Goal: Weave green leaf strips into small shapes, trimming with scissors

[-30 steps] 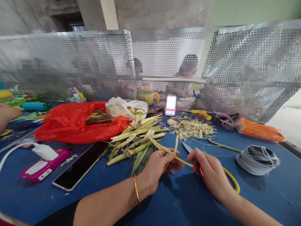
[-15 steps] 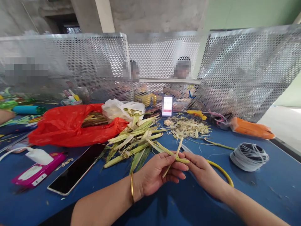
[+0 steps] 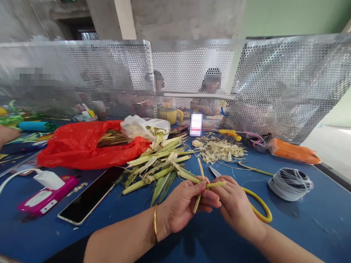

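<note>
My left hand (image 3: 185,202), with a gold bangle at the wrist, pinches crossed pale-green plant strips (image 3: 201,171) between thumb and fingers. One strip stands up and comes out below the grip; another points right. Closed around the right side of the same crossing is my right hand (image 3: 236,204), its fingertips partly hidden. Just past the hands lies a pair of scissors, its blade (image 3: 214,171) and yellow handle (image 3: 264,210) showing, the middle covered by my right hand. A pile of long husk-like strips (image 3: 161,157) spreads beyond my left hand.
Small trimmings (image 3: 219,148) lie farther back. A spool of clear line (image 3: 290,184) and an orange packet (image 3: 294,151) are at right. Leftward are a black-screened phone (image 3: 90,197), a magenta power strip (image 3: 46,199) and a red bag (image 3: 74,146). A perforated partition (image 3: 192,65) stands behind, people beyond it.
My right hand has turned and curled in closer to the crossing. The upright strip now leans left instead of right, and more of the scissor blade shows.
</note>
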`<control>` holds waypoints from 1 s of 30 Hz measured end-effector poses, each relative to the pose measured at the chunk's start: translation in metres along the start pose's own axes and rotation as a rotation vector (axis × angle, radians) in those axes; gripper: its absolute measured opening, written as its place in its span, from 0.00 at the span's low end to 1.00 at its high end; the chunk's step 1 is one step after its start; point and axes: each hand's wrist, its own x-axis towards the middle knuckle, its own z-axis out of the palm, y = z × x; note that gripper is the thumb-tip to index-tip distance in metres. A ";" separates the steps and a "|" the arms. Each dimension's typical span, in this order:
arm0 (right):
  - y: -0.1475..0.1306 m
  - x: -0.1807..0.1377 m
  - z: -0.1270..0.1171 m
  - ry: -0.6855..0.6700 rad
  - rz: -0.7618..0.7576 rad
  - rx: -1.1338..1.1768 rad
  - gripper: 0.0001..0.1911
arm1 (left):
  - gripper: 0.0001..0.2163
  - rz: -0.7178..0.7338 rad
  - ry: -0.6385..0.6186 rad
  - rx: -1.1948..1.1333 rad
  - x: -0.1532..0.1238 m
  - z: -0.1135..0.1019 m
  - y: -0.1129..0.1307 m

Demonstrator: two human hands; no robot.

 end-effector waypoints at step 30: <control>0.006 0.007 -0.001 0.132 0.795 0.757 0.11 | 0.15 0.095 0.095 0.495 0.009 -0.008 0.000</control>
